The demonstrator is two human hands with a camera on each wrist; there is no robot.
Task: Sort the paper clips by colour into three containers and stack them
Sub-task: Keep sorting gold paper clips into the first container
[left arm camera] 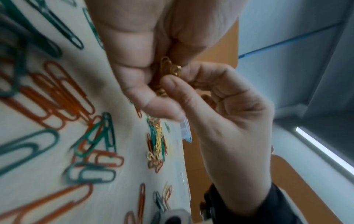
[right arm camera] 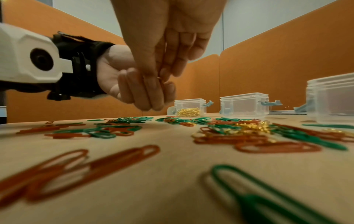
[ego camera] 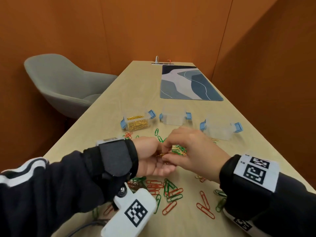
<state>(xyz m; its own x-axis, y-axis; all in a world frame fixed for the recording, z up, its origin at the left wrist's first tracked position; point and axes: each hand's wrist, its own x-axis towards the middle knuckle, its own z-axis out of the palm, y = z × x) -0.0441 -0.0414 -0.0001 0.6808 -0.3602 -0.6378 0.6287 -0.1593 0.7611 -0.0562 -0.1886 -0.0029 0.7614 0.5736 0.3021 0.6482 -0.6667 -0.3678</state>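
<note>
**Gathering gold clips into one palm**

Cupping our left hand (ego camera: 150,159) as a tray, we keep its grip curled round a bunch of gold clips (left arm camera: 168,71). Our right hand (ego camera: 193,151) pinches another onto it, saving trips to the gold container (ego camera: 136,121) at eleven o'clock. Red and green clips (ego camera: 171,190) litter the bench (ego camera: 136,86).

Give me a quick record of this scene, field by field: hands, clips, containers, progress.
left hand: cupped, holds gold clips
right hand: pinches at the gold clips in the left hand
left container: open, holds gold clips
middle container: no clips visible
right container: no clips visible
table: red, green and some gold clips loose
stacking: not yet done
</note>
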